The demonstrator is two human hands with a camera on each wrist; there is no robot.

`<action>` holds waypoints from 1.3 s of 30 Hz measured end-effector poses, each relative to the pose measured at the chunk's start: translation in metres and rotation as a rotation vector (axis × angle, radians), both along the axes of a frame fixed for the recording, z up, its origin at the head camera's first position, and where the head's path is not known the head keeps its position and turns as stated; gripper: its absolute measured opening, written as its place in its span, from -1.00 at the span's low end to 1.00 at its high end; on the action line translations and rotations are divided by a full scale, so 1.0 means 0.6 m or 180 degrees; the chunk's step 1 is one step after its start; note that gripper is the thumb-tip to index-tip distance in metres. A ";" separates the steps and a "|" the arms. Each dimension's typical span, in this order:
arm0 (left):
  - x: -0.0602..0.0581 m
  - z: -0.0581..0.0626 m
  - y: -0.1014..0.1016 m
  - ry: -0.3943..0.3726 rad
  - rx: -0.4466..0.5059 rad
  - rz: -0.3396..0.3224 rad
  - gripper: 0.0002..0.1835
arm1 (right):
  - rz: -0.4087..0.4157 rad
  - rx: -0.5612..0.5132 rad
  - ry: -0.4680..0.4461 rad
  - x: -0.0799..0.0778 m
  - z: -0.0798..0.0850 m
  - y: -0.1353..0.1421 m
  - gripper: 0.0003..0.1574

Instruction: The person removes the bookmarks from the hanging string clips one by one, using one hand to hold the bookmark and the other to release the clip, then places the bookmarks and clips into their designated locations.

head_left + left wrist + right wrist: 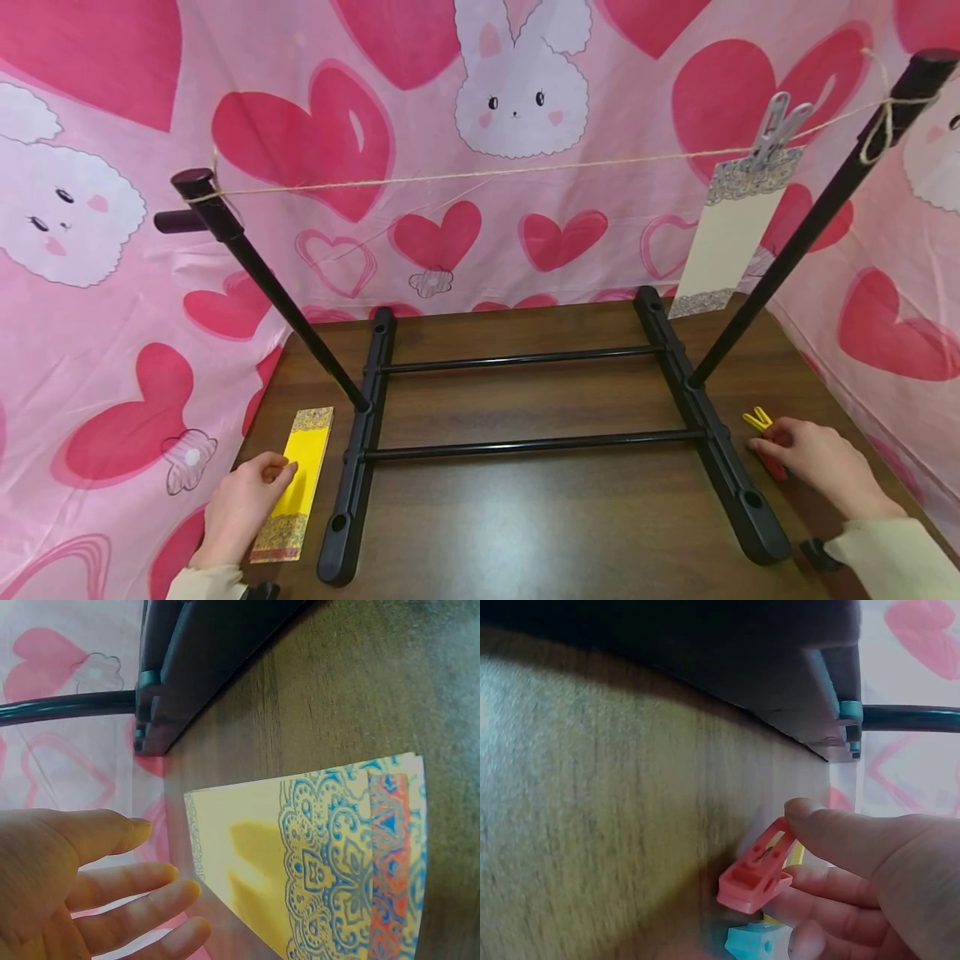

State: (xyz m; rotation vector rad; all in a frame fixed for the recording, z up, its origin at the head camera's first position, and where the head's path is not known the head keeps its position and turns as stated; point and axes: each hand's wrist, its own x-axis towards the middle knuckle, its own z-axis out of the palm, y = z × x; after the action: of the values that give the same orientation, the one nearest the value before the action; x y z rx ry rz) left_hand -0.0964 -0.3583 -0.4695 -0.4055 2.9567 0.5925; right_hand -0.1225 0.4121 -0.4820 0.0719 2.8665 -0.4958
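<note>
My left hand [243, 504] hovers beside a yellow patterned card [303, 475] on the table, fingers loosely bent. In the left wrist view the hand's fingers [150, 892] hold nothing, and the card [255, 855] looks like a small stack. With thumb and fingers, my right hand [825, 462] pinches a red clothespin [757, 866] at the right of the rack. A yellow clothespin [757, 418] and a light blue one [754, 941] lie by that hand, partly hidden by it. A cream card [727, 242] hangs from the string [480, 173] by a grey clothespin [776, 133].
A black rack stands between my hands, with its left post [285, 308], right post [795, 250] and two crossbars [525, 446]. The string runs between the post tops. Behind the wooden table [510, 517] hangs a pink heart-print cloth [540, 233].
</note>
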 end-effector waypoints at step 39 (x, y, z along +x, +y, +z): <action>-0.006 0.026 0.032 0.0256 -0.0063 -0.0146 -0.59 | 0.0042 -0.0029 0.1359 0.012 0.021 -0.031 -0.70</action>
State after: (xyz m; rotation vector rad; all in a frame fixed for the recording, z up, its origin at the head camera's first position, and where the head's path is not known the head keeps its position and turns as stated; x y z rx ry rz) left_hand -0.0999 -0.3393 -0.4540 -0.3220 3.0414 0.5881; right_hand -0.1151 0.3933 -0.4693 -0.0626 3.2762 -0.5824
